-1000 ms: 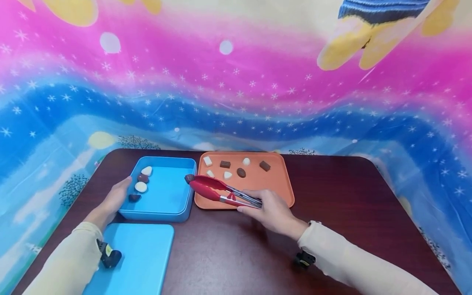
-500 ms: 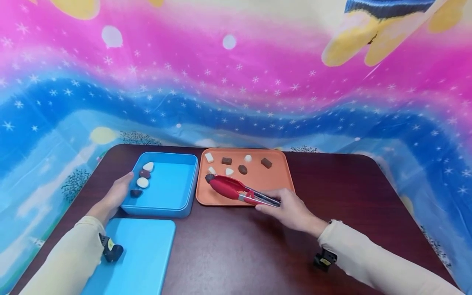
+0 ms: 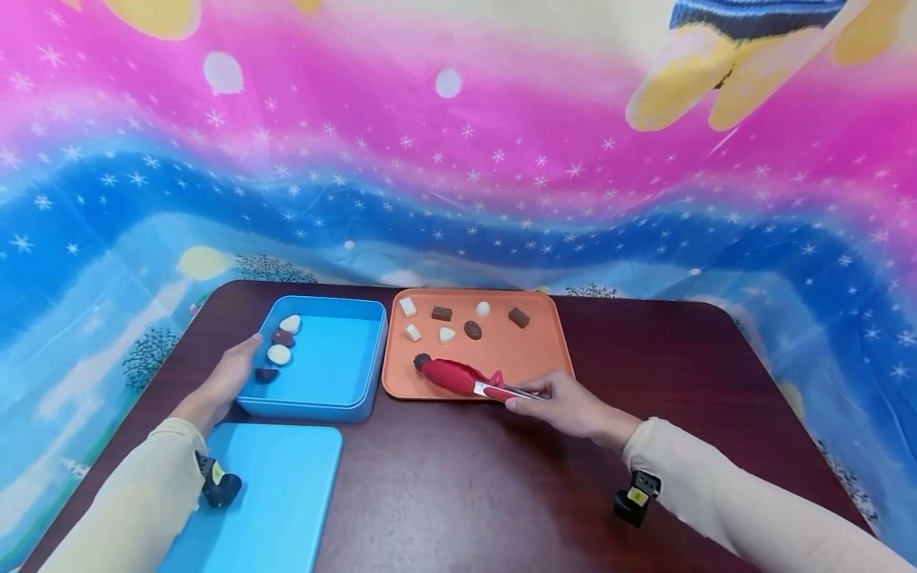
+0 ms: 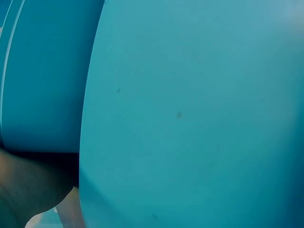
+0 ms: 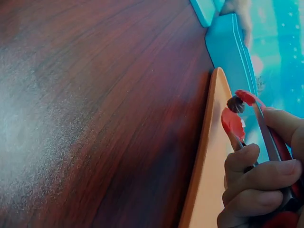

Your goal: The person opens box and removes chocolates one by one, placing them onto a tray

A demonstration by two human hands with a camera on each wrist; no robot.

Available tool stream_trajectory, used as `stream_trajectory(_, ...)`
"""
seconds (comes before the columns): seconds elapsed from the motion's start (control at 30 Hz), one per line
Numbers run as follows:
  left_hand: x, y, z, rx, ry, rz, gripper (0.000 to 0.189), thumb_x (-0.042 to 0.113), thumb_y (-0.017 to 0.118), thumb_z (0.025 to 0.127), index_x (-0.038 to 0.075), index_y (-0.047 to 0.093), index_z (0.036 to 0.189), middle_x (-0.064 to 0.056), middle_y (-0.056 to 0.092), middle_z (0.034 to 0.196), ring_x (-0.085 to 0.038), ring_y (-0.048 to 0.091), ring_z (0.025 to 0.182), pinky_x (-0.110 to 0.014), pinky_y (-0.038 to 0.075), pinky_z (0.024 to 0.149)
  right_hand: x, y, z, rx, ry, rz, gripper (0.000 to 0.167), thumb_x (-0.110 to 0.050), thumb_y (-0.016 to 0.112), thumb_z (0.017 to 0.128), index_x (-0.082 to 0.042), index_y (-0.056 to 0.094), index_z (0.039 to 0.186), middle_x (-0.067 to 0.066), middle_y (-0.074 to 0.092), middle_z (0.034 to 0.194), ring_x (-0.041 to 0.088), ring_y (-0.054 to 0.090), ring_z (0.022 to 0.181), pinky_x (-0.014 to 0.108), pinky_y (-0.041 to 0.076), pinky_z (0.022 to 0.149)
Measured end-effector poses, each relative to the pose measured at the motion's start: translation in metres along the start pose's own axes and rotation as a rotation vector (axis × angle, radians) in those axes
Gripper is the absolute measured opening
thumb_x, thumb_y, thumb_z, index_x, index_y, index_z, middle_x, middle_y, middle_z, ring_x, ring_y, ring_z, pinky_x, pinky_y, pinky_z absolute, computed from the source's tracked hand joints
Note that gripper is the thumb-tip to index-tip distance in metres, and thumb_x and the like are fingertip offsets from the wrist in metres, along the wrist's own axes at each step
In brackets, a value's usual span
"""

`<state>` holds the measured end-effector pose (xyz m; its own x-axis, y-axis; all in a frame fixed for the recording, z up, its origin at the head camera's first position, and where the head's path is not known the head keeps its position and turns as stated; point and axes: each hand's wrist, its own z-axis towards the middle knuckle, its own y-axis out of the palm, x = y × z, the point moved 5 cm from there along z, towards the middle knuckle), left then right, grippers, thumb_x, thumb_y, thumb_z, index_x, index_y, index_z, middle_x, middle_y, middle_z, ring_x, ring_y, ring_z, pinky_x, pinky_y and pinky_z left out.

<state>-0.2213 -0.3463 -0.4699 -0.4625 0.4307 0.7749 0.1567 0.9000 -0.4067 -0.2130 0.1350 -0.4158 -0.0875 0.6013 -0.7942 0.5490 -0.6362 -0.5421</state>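
My right hand (image 3: 569,406) grips red-tipped metal tongs (image 3: 454,377), its fingers curled round the handles in the right wrist view. Between the tong tips is a dark, ridged chocolate (image 5: 236,105), low over the near left part of the orange tray (image 3: 516,358). Several white and brown chocolates, such as an oval brown one (image 3: 473,329), lie toward the tray's back. My left hand (image 3: 224,380) rests along the left wall of the blue box (image 3: 308,411), fingers fairly straight. Inside, a column of white and dark chocolates (image 3: 279,355) lines the left side.
A flat blue lid (image 3: 275,485) lies in front of the box, under my left forearm. Box and tray stand side by side at the back of the dark wooden table (image 3: 444,493). A printed cloth (image 3: 458,175) hangs behind the table edge.
The tongs, holding the dark chocolate, have moved right from beside the box's right rim and come down over the tray. My left hand has kept its place on the box.
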Motion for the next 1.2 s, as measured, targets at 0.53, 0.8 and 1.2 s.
stream_trajectory(0.53,-0.004,-0.001,-0.001,0.001,-0.002,-0.008,0.083,0.068,0.01,0.102,0.016,-0.02,0.159,-0.023,-0.019,0.167,-0.056,-0.01,0.152,-0.081,0.003,0.115,-0.007,-0.004,0.007,0.013,0.09,0.024,0.045,-0.041,0.066,0.098,-0.009,0.07,0.13,0.004,0.065,0.091,0.019,0.05,0.083,0.028,0.04,0.067)
stream_trajectory(0.8,-0.001,0.0,-0.001,-0.002,-0.013,-0.009,0.086,0.07,0.01,0.1,0.016,-0.02,0.16,-0.023,-0.019,0.167,-0.056,-0.011,0.151,-0.081,0.001,0.116,-0.021,-0.003,0.004,0.092,-0.018,-0.01,0.048,-0.044,0.069,0.095,-0.011,0.069,0.13,0.008,0.07,0.101,0.019,0.053,0.087,0.029,0.044,0.069)
stream_trajectory(1.2,-0.001,-0.001,0.002,0.008,-0.002,-0.013,0.085,0.07,0.009,0.101,0.016,-0.018,0.16,-0.023,-0.018,0.167,-0.055,-0.011,0.152,-0.079,0.001,0.117,-0.048,0.018,0.021,0.27,-0.081,-0.14,0.075,-0.055,0.081,0.08,-0.02,0.058,0.143,0.0,0.047,0.061,0.012,0.039,0.049,0.026,0.034,0.046)
